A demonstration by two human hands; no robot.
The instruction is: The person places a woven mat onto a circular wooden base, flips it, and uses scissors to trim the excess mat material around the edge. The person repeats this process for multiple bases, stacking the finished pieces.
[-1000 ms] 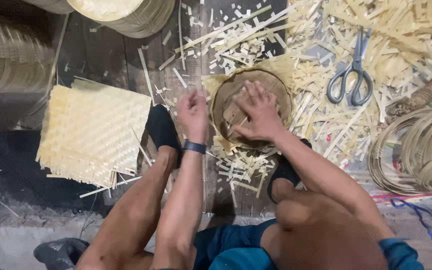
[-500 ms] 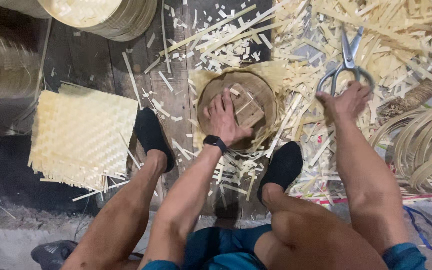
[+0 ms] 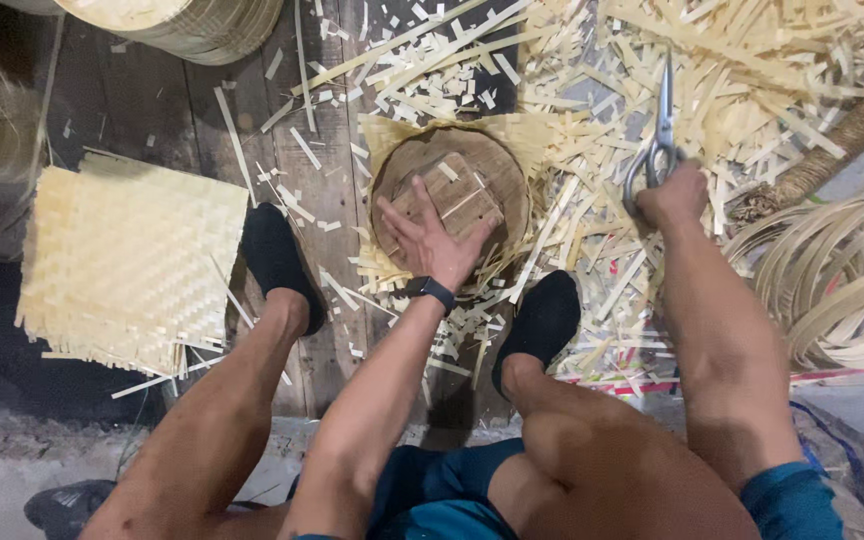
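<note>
Pale bamboo strips litter the floor [image 3: 182, 110] where the left hand [image 3: 430, 240] presses open-palmed on the round wooden block [image 3: 449, 190] between the feet, while at two o'clock the right hand [image 3: 674, 196] grips the scissors [image 3: 658, 140] (keep blades pointing away).

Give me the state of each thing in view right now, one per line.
Left hand: pressed flat, fingers spread, on the round wooden block.
Round wooden block: lying on a woven sheet, strips scattered around.
Right hand: closed on the scissors' handles.
Scissors: blades shut, pointing away.
Woven mat: flat on the floor, edges frayed, untouched.
Bamboo hoops: piled at right, untouched.
</note>
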